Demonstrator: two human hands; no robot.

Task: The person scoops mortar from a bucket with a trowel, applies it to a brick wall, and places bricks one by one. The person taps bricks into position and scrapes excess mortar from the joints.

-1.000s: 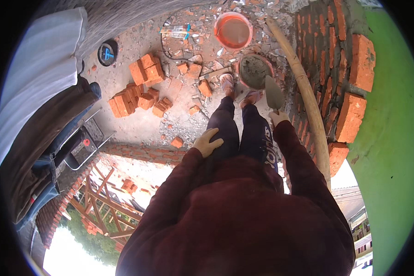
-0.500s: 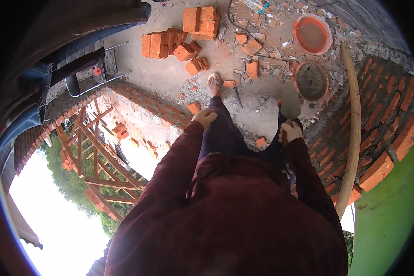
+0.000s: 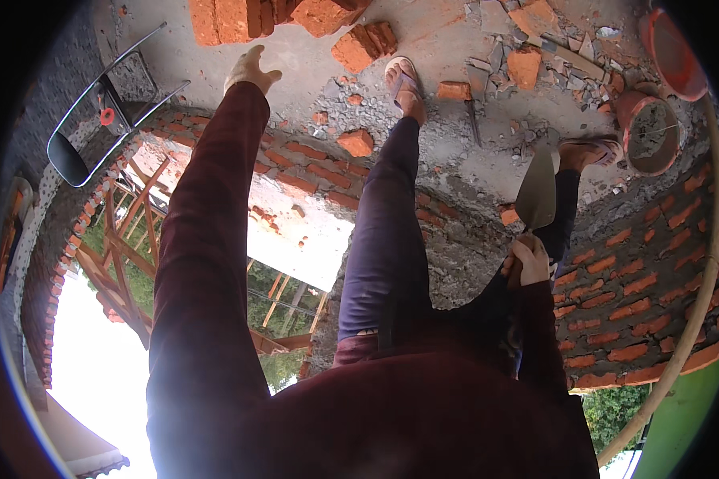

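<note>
Trowel (image 3: 538,190) clamped in right hand (image 3: 527,259), over near edge of concrete floor (image 3: 295,68). Left hand (image 3: 248,72) reaches out, fingers apart, near stacked red bricks (image 3: 228,20) on floor. Mortar bucket (image 3: 629,113) beside right foot (image 3: 587,153).

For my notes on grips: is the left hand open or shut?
Open: the left hand, near the orange bricks, has its thumb spread from its fingers, holding nothing visible.

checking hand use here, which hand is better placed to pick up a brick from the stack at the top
Probably the left hand: it is open, looks empty and is stretched out close to the bricks. The right hand is farther off and grips the trowel.
</note>
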